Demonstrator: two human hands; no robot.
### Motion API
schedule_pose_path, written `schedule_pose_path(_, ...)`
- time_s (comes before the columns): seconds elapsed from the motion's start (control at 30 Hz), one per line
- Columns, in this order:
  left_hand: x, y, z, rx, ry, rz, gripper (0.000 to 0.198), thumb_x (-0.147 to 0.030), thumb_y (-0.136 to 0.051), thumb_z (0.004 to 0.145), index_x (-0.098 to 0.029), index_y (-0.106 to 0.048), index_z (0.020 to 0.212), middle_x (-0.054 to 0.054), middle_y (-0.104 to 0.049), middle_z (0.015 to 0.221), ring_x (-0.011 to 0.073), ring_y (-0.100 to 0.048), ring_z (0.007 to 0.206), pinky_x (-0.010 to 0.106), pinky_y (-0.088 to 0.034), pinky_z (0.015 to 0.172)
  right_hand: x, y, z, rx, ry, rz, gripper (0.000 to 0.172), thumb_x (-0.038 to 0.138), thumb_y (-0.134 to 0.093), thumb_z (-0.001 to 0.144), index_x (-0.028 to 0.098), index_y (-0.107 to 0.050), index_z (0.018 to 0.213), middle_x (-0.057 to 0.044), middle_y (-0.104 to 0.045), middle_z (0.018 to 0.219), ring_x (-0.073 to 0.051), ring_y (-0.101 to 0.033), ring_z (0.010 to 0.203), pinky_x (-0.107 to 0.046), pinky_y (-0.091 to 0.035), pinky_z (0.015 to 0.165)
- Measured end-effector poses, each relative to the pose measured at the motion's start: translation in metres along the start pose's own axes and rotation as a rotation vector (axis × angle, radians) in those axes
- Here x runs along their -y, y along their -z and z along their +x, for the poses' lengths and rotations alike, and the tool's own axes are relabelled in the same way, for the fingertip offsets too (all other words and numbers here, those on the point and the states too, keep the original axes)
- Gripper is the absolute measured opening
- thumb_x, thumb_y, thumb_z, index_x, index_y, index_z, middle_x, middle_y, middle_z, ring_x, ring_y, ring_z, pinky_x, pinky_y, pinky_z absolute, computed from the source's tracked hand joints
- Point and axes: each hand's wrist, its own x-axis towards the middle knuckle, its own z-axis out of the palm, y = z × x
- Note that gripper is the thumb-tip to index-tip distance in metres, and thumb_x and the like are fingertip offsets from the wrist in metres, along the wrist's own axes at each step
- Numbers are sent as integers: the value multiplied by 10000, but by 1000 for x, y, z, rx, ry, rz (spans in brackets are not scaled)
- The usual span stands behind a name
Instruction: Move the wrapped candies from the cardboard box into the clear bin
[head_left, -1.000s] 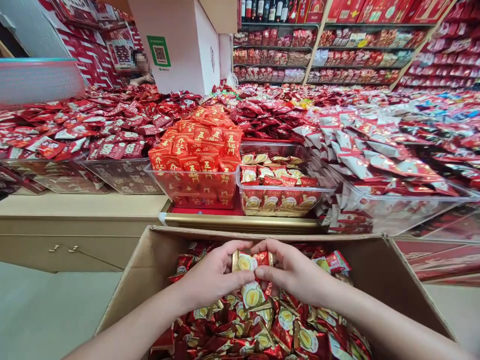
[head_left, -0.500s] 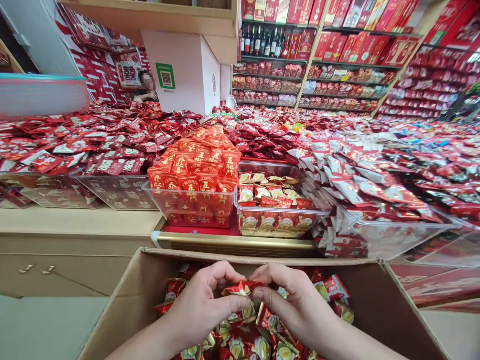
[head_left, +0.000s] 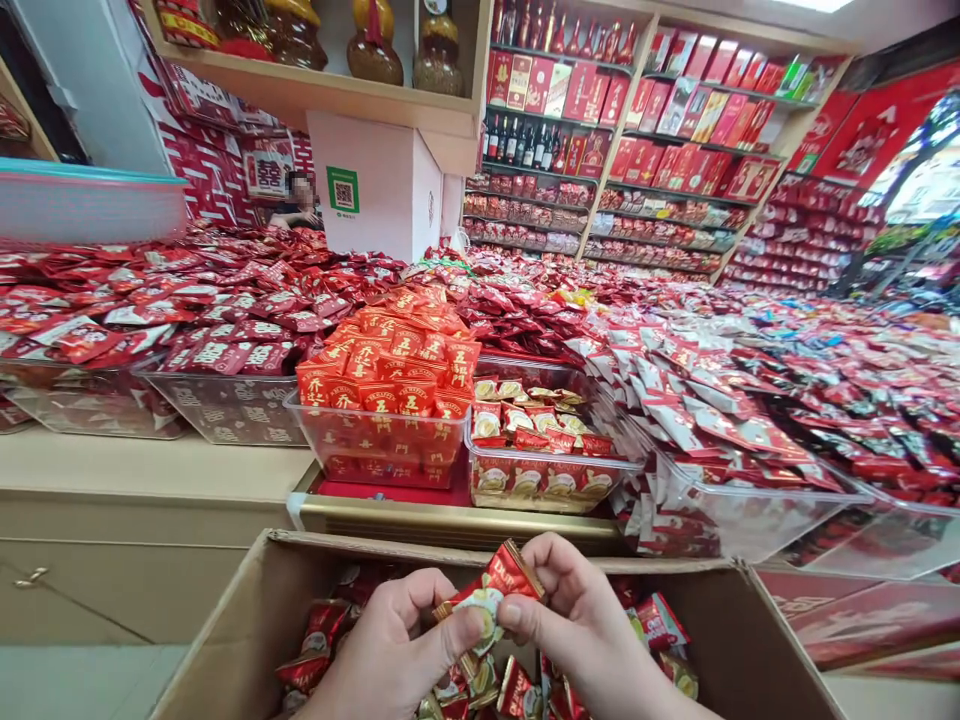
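Over an open cardboard box point(head_left: 776, 640), both hands pinch a red and gold wrapped durian candy point(head_left: 504, 580), its printed side facing up. My left hand point(head_left: 401, 635) grips its left end between thumb and bent fingers. On the other end press the thumb and curled fingers of my right hand point(head_left: 589, 625). Whether a second wrapper lies under the left thumb, I cannot tell. Loose durian candies point(head_left: 521, 690) fill the box beneath, partly hidden by my hands. Beyond the box's far edge stands a clear bin point(head_left: 555, 485) with similar candies set in rows.
Left of that bin, another clear bin point(head_left: 382, 450) is heaped with orange-red packets point(head_left: 390, 365). White and red packets point(head_left: 697, 400) pile high at the right. A gold-edged ledge point(head_left: 450, 522) runs behind the box. A person point(head_left: 298, 205) is at the far left.
The view has tipped upward, showing more shelving. The candy has turned from nearly edge-on to showing its printed face, and my right fingers have curled up behind it.
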Motion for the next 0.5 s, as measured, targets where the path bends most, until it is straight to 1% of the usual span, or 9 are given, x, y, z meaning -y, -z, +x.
schedule_pose_path(0.03,-1,1,-1,14,-15,-16,314,-425,-617,667,-137,-506,606,-66,-426,506,58,-352,472,167,-286,439,3,-1,1,-7,20,-39,260,281,-649,655,180,-416,711,54,-480,609,-47,-398,527,-174,-342,501)
schedule_pose_path(0.1,-3,4,-3,67,-40,-33,333,-452,-562,708,-132,-551,618,-42,-491,523,66,-394,474,173,-310,450,16,-2,7,-29,90,-146,224,307,-618,679,181,-445,743,36,-496,635,-64,-426,554,-185,-360,509)
schedule_pose_path(0.17,-6,6,-5,117,-51,-29,367,-471,-502,745,-130,-583,632,1,-574,576,92,-471,514,193,-357,490,38,2,22,-79,201,-292,196,333,-572,709,181,-475,786,17,-509,667,-84,-455,582,-205,-385,524)
schedule_pose_path(0.2,-7,7,-6,126,-54,-21,377,-478,-491,749,-133,-589,634,18,-601,598,109,-503,541,206,-378,514,51,7,33,-124,271,-376,191,339,-551,721,180,-489,808,11,-513,677,-91,-463,589,-211,-393,527)
schedule_pose_path(0.27,-9,7,-7,105,-46,6,373,-491,-511,726,-139,-585,627,28,-622,609,129,-531,574,222,-401,547,81,20,63,-238,385,-538,194,332,-517,736,176,-507,852,8,-514,677,-94,-463,573,-213,-395,512)
schedule_pose_path(0.3,-10,8,-6,91,-35,26,373,-497,-523,712,-141,-580,621,24,-621,599,127,-529,569,222,-404,551,95,28,80,-296,408,-596,196,321,-501,742,172,-506,869,9,-514,676,-89,-458,552,-207,-388,488)
schedule_pose_path(0.33,-10,8,-6,81,-26,49,377,-504,-528,703,-141,-576,612,20,-619,591,121,-524,554,220,-405,548,107,36,98,-338,380,-667,193,309,-476,753,169,-498,883,9,-515,669,-84,-452,521,-202,-376,456)
schedule_pose_path(0.4,-10,8,-4,71,-16,92,395,-518,-519,699,-139,-566,599,17,-616,583,113,-516,533,217,-407,544,124,50,131,-406,292,-863,210,279,-435,771,162,-461,944,0,-534,679,-85,-472,511,-196,-370,439)
schedule_pose_path(0.5,-8,9,-1,74,-2,165,445,-562,-487,690,-132,-560,601,31,-614,599,129,-525,556,222,-407,546,128,59,170,-439,197,-1090,279,247,-489,735,141,-427,985,-22,-560,697,-102,-504,544,-208,-383,467)
